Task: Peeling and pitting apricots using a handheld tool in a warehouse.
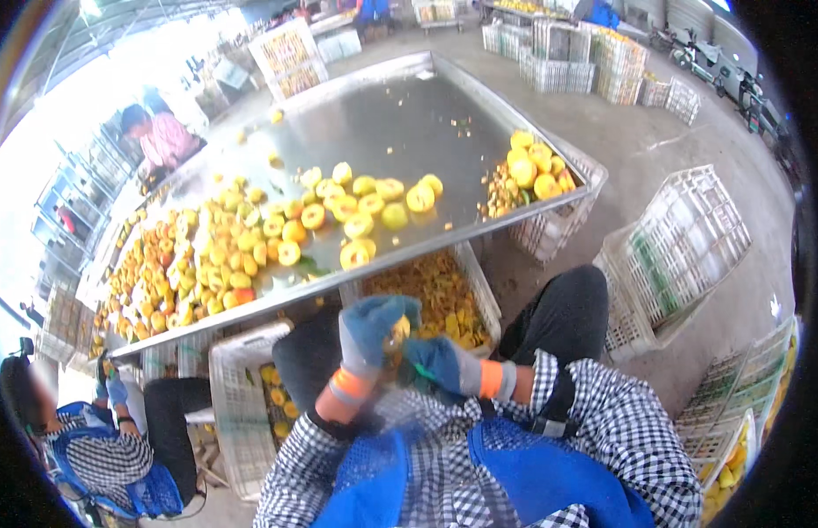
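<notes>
My left hand point(376, 330), in a blue and grey work glove with an orange cuff, is raised above my lap with its fingers curled round a yellow fruit point(400, 330). Close against it is my right hand point(445, 369), gloved the same way; blur hides whether it grips the fruit or something else. Just beyond both hands stands a plastic crate point(491, 317) of yellow fruit pieces. Halved yellow fruits point(356, 226) lie cut side up on the metal-topped table point(356, 270), beside a large heap of fruit point(204, 264) to the left.
More halves and loose pits point(501, 191) lie at the table's right corner. A white crate point(240, 409) stands left of my legs, near a seated co-worker point(105, 449). Stacked crates point(680, 244) stand at right. Another person point(161, 142) is beyond the table.
</notes>
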Motion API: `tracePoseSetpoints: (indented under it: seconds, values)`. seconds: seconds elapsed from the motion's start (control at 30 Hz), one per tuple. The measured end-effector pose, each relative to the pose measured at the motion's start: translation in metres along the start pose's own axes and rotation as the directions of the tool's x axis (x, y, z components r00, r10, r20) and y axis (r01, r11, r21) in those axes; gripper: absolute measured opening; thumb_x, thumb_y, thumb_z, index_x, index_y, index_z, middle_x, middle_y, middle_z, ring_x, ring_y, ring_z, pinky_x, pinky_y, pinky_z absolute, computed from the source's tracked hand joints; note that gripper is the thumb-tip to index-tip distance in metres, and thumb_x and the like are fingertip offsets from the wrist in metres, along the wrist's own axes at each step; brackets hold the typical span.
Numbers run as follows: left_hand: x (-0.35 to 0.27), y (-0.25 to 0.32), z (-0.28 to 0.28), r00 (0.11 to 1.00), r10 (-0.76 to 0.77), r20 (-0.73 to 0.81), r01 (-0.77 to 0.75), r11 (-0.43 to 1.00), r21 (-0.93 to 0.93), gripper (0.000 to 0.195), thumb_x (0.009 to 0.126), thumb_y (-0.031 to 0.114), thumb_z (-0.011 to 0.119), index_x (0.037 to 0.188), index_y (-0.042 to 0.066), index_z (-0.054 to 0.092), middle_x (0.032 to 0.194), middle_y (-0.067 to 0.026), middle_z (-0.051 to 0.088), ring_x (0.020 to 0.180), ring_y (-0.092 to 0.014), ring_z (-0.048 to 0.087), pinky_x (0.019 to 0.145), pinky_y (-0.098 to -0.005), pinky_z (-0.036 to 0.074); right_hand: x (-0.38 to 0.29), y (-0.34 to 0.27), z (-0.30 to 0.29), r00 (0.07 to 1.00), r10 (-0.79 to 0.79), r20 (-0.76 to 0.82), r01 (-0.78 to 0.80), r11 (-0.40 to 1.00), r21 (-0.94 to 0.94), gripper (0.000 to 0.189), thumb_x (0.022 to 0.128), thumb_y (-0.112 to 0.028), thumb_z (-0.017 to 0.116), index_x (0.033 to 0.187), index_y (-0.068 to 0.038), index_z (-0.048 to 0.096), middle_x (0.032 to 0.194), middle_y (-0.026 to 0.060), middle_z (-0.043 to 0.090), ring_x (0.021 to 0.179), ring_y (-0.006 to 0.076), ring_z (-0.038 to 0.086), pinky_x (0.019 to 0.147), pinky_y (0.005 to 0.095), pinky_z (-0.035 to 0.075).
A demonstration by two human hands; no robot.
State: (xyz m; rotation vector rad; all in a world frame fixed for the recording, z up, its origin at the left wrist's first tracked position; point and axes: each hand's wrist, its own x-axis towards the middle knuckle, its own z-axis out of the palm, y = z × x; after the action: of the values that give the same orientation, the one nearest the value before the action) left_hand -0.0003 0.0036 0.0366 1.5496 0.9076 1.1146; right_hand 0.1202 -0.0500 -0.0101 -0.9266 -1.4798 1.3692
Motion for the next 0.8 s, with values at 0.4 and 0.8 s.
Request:
tracePoseSetpoints:
  seconds: [0.4,0.8]
  values:
    - [0.003,-0.003,0.006,0.984,-0.167,-0.061,0.166,0.986,-0.017,0.015,0.070,0.008,0.052,0.077,-0.001,0.061,0.071,-0.0078,0.060,0.063,-0.013,0.057,0.057,-0.0225,0.045,0.004,-0.017,-0.004,0.965,0.256,0.063,-0.261,0.962,0.080,0.016,0.080,-0.014,0.048,0.089,-0.001,0.052,0.072,0.0004,0.053,0.063,0.0144,0.051,0.059,0.0280,0.044]
    - [0.006,-0.019,0.003,0.956,0.245,0.162,-0.280,0.927,0.249,0.024,0.060,0.017,0.061,0.079,0.003,0.060,0.071,-0.0090,0.059,0.066,-0.019,0.059,0.059,-0.0257,0.046,0.000,0.011,-0.004,0.951,0.307,0.031,-0.309,0.946,0.097,0.018,0.074,-0.004,0.051,0.092,-0.003,0.053,0.085,0.0059,0.057,0.072,0.0168,0.055,0.062,0.0252,0.045]
